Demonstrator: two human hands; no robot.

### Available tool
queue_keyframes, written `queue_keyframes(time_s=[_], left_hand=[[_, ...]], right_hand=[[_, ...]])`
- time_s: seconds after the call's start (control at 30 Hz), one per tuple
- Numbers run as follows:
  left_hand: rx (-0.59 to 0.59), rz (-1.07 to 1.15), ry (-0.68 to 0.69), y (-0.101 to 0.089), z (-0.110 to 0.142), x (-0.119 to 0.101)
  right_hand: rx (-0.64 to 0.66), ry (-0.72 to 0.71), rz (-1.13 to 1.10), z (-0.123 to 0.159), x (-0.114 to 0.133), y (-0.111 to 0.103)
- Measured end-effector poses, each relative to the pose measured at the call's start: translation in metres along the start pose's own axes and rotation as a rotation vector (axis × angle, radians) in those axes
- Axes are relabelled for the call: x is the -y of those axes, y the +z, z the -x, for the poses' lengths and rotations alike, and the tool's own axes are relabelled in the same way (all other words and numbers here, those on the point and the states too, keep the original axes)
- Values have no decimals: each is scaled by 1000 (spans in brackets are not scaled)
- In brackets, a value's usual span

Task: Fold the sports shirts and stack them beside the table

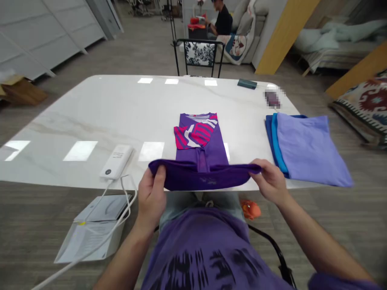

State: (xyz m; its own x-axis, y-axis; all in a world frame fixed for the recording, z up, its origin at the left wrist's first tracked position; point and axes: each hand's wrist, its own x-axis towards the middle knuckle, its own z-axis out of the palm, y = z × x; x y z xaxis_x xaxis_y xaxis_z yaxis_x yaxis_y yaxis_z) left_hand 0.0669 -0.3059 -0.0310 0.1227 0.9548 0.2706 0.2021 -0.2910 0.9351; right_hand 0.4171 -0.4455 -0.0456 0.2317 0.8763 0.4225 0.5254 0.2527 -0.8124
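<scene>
A purple shirt (pixel 202 153) with pink and white striped sleeves lies folded lengthwise on the white table (pixel 99 117), collar pointing away from me. Its near hem is lifted off the table edge. My left hand (pixel 152 195) is closed on the hem's left corner. My right hand (pixel 270 181) is closed on the hem's right corner, with the cloth stretched between the two hands.
A stack of folded blue and lavender shirts (pixel 308 147) lies at the table's right edge. A white power bank (pixel 116 162) with a cable sits left of my hands, above white boxes (pixel 96 227) on the floor. A black chair (pixel 199 54) and a seated person (pixel 222 20) are beyond the table.
</scene>
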Motion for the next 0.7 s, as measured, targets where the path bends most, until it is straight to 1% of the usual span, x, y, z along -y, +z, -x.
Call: queue_keyframes(time_s=[0.03, 0.1, 0.17, 0.2, 0.23, 0.27, 0.3, 0.33, 0.37, 0.4, 0.43, 0.5, 0.57, 0.63, 0.7], left_hand=[[-27, 25, 7, 15, -29, 2], [-28, 22, 55, 42, -95, 13], [17, -93, 84, 66, -167, 32], [59, -190, 73, 78, -201, 43], [104, -317, 45, 89, -231, 55], [138, -442, 4, 99, -256, 66], [161, -551, -33, 109, -275, 76], [171, -643, -50, 117, -287, 85], [175, -716, -35, 125, -293, 92], [181, -768, 15, 132, -291, 97], [200, -806, 92, 138, -285, 101], [289, -860, 269, 145, -262, 105], [412, -872, 374, 149, -236, 111], [516, -895, 393, 150, -216, 119], [571, -927, 382, 147, -205, 128]], right_hand=[[-26, 12, 7, -34, -11, 2], [-33, 42, -18, -107, -42, 10], [1, 82, -30, -181, -81, 23], [18, 103, -2, -214, -103, 31], [37, 134, 54, -243, -124, 40], [56, 175, 133, -267, -143, 49], [69, 218, 226, -284, -160, 58], [69, 253, 325, -296, -173, 67], [63, 269, 418, -302, -181, 76], [59, 259, 495, -303, -186, 83], [63, 226, 551, -300, -187, 90], [135, 133, 607, -286, -182, 103], [269, 79, 629, -267, -175, 113], [377, 73, 665, -251, -172, 122], [425, 78, 715, -240, -172, 127]])
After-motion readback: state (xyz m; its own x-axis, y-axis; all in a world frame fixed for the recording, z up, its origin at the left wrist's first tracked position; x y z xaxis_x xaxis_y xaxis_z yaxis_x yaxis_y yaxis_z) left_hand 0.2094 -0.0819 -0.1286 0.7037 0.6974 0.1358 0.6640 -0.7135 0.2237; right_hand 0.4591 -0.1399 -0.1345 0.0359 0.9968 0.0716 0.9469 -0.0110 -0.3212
